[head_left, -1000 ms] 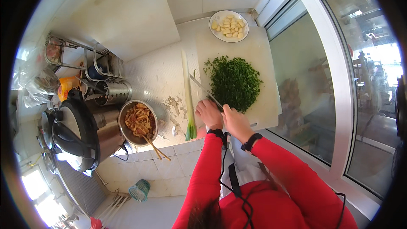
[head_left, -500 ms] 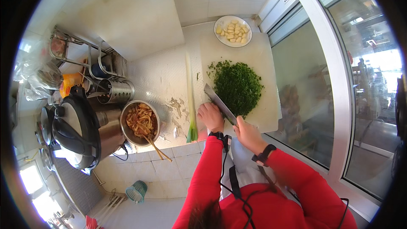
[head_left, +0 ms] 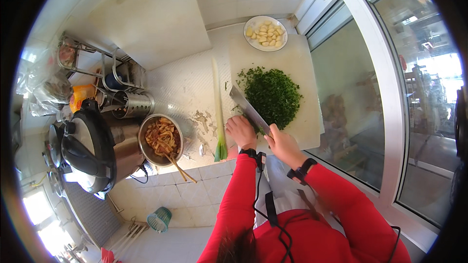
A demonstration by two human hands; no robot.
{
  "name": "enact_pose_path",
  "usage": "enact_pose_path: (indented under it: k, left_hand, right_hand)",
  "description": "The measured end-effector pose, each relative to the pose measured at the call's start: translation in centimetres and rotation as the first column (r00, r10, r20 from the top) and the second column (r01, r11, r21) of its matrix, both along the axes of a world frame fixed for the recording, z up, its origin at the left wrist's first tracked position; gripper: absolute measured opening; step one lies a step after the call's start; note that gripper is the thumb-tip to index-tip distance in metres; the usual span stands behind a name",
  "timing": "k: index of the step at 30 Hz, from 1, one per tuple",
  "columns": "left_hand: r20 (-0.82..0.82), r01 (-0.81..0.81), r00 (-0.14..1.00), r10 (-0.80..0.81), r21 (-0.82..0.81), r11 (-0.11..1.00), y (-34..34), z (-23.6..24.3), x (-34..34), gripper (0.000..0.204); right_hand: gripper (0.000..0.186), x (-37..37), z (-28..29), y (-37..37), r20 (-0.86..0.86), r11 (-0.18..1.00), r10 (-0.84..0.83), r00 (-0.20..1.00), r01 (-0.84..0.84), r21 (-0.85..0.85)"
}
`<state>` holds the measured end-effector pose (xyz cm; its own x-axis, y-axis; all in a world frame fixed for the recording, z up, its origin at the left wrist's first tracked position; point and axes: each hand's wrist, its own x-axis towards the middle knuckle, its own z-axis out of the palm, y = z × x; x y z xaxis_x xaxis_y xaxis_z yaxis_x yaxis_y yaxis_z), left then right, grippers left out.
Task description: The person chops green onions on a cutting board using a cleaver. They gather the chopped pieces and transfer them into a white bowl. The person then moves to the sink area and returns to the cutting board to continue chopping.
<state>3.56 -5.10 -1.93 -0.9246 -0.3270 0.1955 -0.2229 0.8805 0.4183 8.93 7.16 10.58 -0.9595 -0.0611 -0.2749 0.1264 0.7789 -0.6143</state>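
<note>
My right hand (head_left: 285,147) is closed round the handle of a cleaver (head_left: 247,109), its blade slanting away to the left. The blade lies along the left side of a heap of finely chopped green herbs (head_left: 273,95) on a white cutting board (head_left: 304,134). Beside the blade, at the board's left edge, my left hand (head_left: 241,131) rests with fingers stretched out and nothing seen in it. Whether its fingertips touch the blade, I cannot tell. Just left of that hand a long green onion (head_left: 218,112) lies on the counter.
A plate of peeled garlic cloves (head_left: 252,44) sits on the board's far end. Leftward are a metal bowl (head_left: 182,141) of brownish food strips with chopsticks (head_left: 181,169), a pressure cooker (head_left: 126,148) and a perforated utensil holder (head_left: 134,105). A sliding glass window (head_left: 346,97) borders the right side.
The cleaver has shifted a little away from me, its tip moving far and left. My right hand has moved slightly the same way; my left hand has barely moved.
</note>
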Motion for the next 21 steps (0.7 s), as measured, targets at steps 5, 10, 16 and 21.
enact_pose_path:
  k: [5, 10, 16, 21]
  left_hand:
    - [0.01, 0.001, 1.0, 0.0, -0.026, 1.0, 0.1, 0.0, 0.2, 0.012]
    - [0.101, 0.004, 0.995, -0.011, 0.069, 0.998, -0.1, -0.3, 0.1, 0.017]
    - [0.08, -0.019, 0.997, 0.023, -0.045, 0.999, 0.2, -0.2, -0.1, 0.016]
    - [-0.102, -0.027, 0.994, 0.026, -0.005, 1.0, 0.2, 0.2, 0.0, 0.016]
  right_hand:
    - [0.02, 1.5, 0.3, 0.2, 0.021, 0.999, 0.022, 1.0, -0.023, 0.038]
    - [0.021, 0.7, -2.0, -1.8, -0.02, 0.995, -0.026, 0.999, 0.028, 0.096]
    - [0.022, -0.4, -3.4, -2.6, -0.117, 0.995, -0.03, 0.993, 0.04, 0.086]
    - [0.022, 0.1, -1.9, -0.4, -0.099, 0.995, -0.095, 0.991, 0.094, -0.016]
